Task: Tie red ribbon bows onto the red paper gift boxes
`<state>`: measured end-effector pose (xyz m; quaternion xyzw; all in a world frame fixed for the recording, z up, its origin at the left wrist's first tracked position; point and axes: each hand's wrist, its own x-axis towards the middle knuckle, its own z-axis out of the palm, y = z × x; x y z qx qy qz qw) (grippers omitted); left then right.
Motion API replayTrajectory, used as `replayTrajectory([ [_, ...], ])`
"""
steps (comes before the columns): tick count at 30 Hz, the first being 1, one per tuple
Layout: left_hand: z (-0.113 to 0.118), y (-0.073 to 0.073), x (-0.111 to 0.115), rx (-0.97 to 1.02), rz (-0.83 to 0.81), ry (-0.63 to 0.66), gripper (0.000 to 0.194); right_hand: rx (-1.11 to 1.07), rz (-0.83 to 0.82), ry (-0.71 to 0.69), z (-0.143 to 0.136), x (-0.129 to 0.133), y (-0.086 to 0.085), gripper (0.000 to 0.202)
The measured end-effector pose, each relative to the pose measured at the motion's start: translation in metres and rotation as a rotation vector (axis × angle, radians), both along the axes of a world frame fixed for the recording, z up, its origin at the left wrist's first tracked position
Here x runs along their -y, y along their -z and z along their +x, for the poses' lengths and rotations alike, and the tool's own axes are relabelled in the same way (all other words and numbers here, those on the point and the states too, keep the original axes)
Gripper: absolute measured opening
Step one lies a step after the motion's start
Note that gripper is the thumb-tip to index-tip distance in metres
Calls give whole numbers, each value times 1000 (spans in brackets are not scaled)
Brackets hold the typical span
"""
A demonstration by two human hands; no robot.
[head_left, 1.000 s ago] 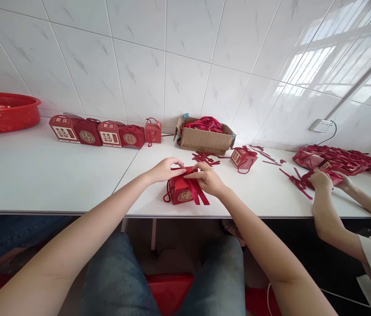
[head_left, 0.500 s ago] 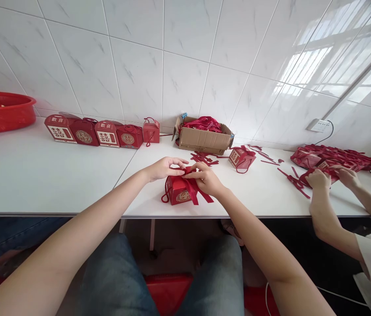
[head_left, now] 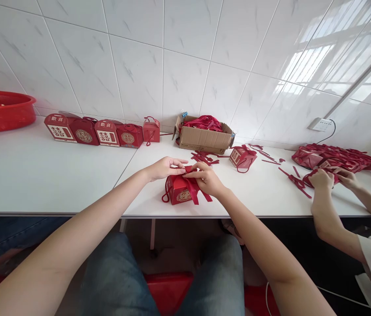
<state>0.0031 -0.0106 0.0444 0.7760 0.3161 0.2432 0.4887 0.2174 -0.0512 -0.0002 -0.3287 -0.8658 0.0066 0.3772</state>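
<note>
A small red gift box [head_left: 179,194] with a gold emblem and a cord handle stands near the front edge of the white table. On its top sits a red ribbon [head_left: 192,193], its two tails hanging down the front right side. My left hand [head_left: 165,169] pinches at the ribbon from the left, thumb and fingertips close together. From the right, my right hand [head_left: 205,177] also has its fingers closed on the ribbon. The fingers partly cover the knot or bow, so its exact shape is hidden.
Finished-looking red boxes [head_left: 108,133] line the wall at left, beside a red basket [head_left: 8,114]. A cardboard box [head_left: 201,141] of ribbons stands behind my hands; loose ribbon strips [head_left: 205,158] and another red box [head_left: 243,158] lie near it. A co-worker's hands [head_left: 323,180] work at right.
My hands and the gift box stay almost in place, with only slight finger movement at the ribbon. The co-worker's hands at right have shifted a little.
</note>
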Motion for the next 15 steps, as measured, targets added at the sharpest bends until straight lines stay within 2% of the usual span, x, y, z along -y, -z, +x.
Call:
replayTrajectory([
  [8,-2,-5,1,-7,-113,47,42,7,-8,-12,1,1,1,48],
  [15,-2,-6,2,-62,-11,48,35,-20,-24,-12,-1,4,-2,42],
])
